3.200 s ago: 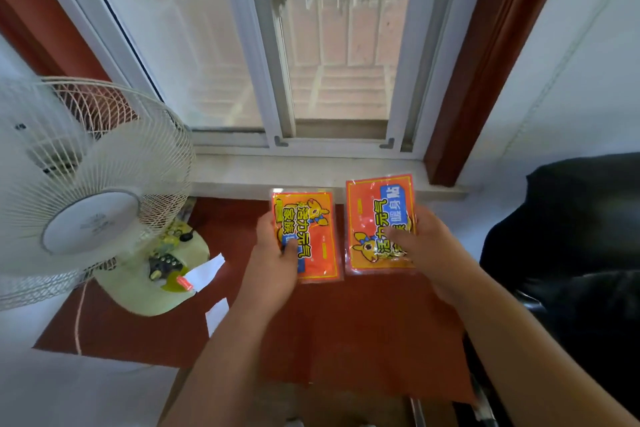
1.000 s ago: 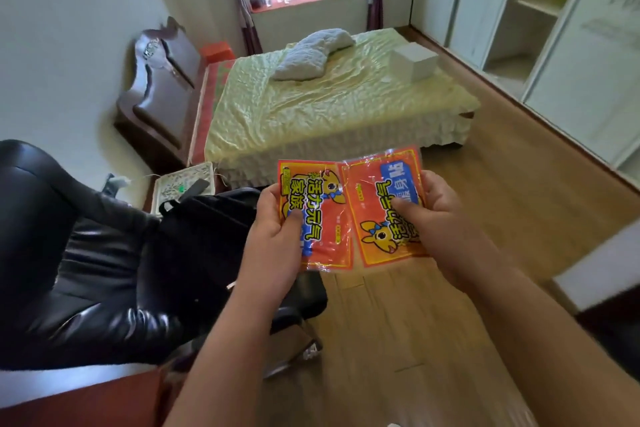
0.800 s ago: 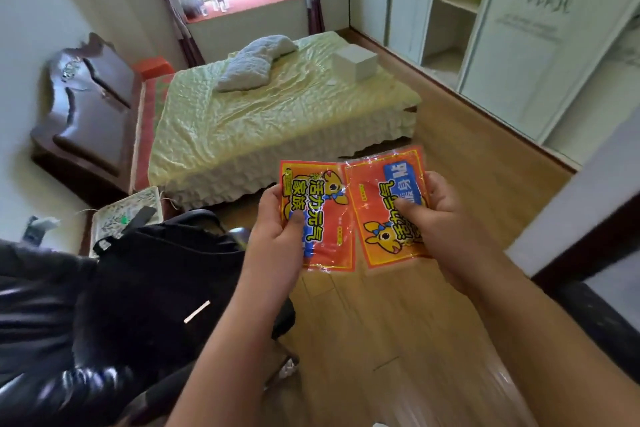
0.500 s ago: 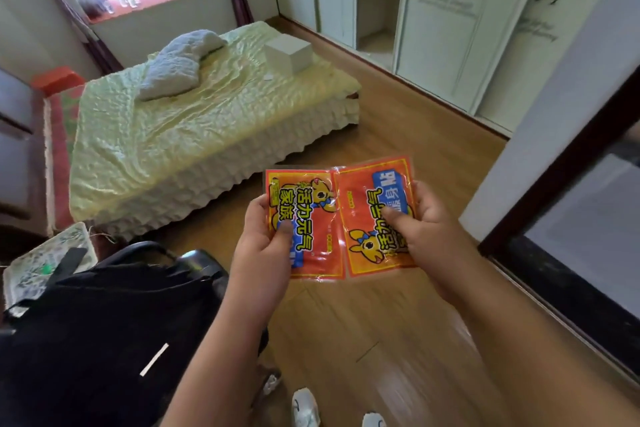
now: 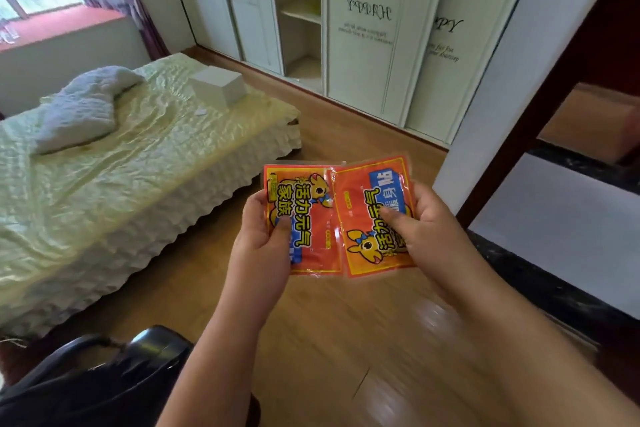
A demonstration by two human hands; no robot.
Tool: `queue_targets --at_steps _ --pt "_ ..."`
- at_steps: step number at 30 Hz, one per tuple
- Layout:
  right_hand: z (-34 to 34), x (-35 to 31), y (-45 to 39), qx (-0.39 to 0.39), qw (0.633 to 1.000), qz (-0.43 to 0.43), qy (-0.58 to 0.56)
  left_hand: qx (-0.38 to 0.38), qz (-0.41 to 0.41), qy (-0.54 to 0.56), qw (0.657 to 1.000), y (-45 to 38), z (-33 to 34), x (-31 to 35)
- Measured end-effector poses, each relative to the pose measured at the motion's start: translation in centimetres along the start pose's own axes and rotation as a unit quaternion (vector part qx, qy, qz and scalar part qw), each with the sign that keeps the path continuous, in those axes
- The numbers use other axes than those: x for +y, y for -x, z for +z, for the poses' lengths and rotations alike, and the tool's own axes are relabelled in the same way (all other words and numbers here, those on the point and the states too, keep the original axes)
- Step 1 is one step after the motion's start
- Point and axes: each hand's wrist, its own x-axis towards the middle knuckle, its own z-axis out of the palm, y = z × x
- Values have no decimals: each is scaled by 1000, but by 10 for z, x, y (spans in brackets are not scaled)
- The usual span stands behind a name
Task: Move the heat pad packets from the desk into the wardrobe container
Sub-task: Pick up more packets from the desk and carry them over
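The left hand (image 5: 263, 250) holds the left packet (image 5: 304, 218) in a pinch grip: the thumb lies across the front near its left edge, and the fingers curl behind, hidden by the packet. The right hand (image 5: 433, 236) holds the right packet (image 5: 375, 215) the same way, thumb pressed on the printed face, fingers out of sight behind it. Both grips are clenched on their packets, neither loose. The two packets are held in the air in front of the person, above the wooden floor (image 5: 346, 340), side by side with their inner edges touching or slightly overlapping; which one lies on top cannot be told for sure. The right packet tilts a little and sits slightly higher. Both are orange-red with yellow borders, cartoon animals and blue labels; the print on the right one reads upside down.

Ahead stands the wardrobe (image 5: 363, 28), white, with one open section (image 5: 301, 17) showing a shelf. No container can be made out inside it from here. To the left is a bed (image 5: 121, 166) with a pale green cover, a folded blanket (image 5: 83, 107) and a white box (image 5: 218, 87) on it. A dark bag (image 5: 104, 381) is cut off at the bottom left corner. The right forearm is blurred near the lower edge.
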Motion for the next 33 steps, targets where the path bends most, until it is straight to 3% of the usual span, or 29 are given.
queue_targets --at_steps 14,22,33 --pt "17 7 -13 59 998 16 14 -69 -14 -2 998 -47 -5 -9" --pt "14 11 -77 43 999 27 11 -40 -12 -36 998 -90 10 -8" --pt "-41 -15 -196 7 1000 2 14 12 -5 -46 999 -175 82 15"
